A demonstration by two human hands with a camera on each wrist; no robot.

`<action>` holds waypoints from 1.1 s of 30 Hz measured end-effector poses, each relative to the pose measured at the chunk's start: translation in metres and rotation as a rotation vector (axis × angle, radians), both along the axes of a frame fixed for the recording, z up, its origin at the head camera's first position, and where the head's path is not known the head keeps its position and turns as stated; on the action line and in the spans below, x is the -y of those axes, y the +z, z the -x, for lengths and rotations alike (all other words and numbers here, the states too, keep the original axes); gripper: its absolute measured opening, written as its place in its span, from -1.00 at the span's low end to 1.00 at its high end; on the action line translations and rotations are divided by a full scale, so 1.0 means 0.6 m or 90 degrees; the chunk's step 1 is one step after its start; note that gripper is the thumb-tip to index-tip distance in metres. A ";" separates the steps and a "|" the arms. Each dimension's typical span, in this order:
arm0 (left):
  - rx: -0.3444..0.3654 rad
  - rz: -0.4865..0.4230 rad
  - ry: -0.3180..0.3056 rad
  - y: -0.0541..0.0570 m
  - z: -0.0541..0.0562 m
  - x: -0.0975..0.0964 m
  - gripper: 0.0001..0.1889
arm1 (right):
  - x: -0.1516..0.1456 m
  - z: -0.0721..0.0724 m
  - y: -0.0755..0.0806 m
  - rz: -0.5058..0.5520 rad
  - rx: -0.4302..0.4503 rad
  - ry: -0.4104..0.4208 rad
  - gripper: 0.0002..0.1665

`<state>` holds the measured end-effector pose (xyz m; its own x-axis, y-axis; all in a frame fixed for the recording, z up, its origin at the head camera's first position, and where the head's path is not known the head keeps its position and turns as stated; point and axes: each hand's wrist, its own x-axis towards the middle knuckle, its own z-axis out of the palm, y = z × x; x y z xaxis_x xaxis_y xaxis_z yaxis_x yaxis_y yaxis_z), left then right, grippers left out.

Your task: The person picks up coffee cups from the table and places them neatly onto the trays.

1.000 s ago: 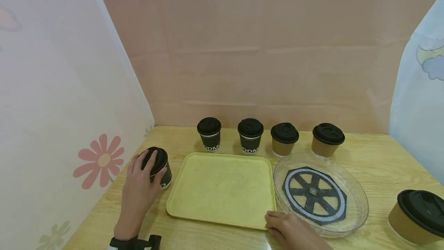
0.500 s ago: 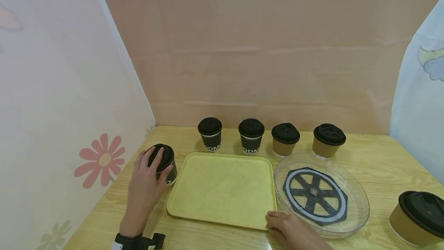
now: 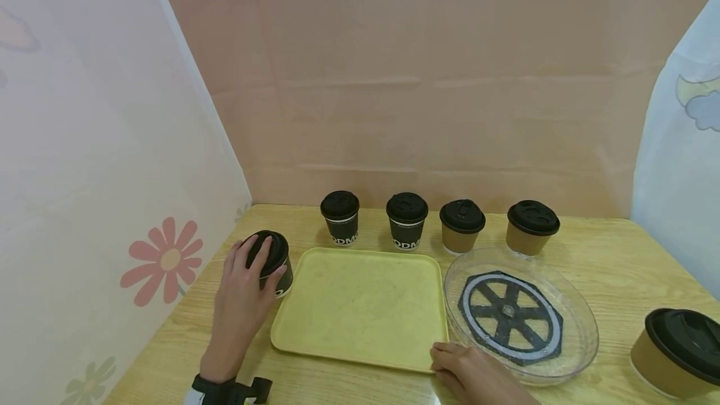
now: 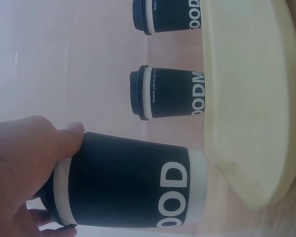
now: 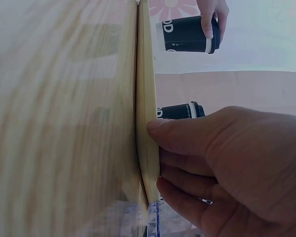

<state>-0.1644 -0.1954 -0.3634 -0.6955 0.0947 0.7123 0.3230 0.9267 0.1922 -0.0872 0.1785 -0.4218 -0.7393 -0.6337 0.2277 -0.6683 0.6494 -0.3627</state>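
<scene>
My left hand grips a black paper coffee cup from above, its thumb and fingers round the black lid. White lettering shows on the cup's side. The cup is upright, just left of the yellow tray; whether its base touches the table cannot be told. At the tray's near right corner, my right hand pinches the rim; in the right wrist view the thumb lies on the tray's edge, with the other fingers beyond it.
Two black lidded cups and two brown lidded cups line the back. A clear round dish with a dark wheel-shaped pattern stands right of the tray. Another brown cup sits at far right.
My left hand and the black cup have moved right and slightly away from me, closer to the tray's left edge. My right hand and the tray have stayed in place.
</scene>
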 end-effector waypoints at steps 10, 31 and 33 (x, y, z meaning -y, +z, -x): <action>0.001 0.003 -0.017 0.005 0.005 -0.017 -0.40 | 0.001 -0.001 0.002 0.007 0.002 0.000 -0.78; 0.010 0.006 -0.050 0.013 0.023 -0.042 -0.39 | 0.003 0.001 0.003 0.013 0.000 0.004 -0.78; 0.012 0.006 -0.055 0.013 0.024 -0.044 -0.40 | 0.003 0.001 0.003 0.011 -0.002 0.003 -0.77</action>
<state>-0.1791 -0.1690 -0.3556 -0.6973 0.1616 0.6984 0.3980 0.8976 0.1897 -0.0877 0.1768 -0.4203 -0.7355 -0.6330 0.2415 -0.6727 0.6397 -0.3718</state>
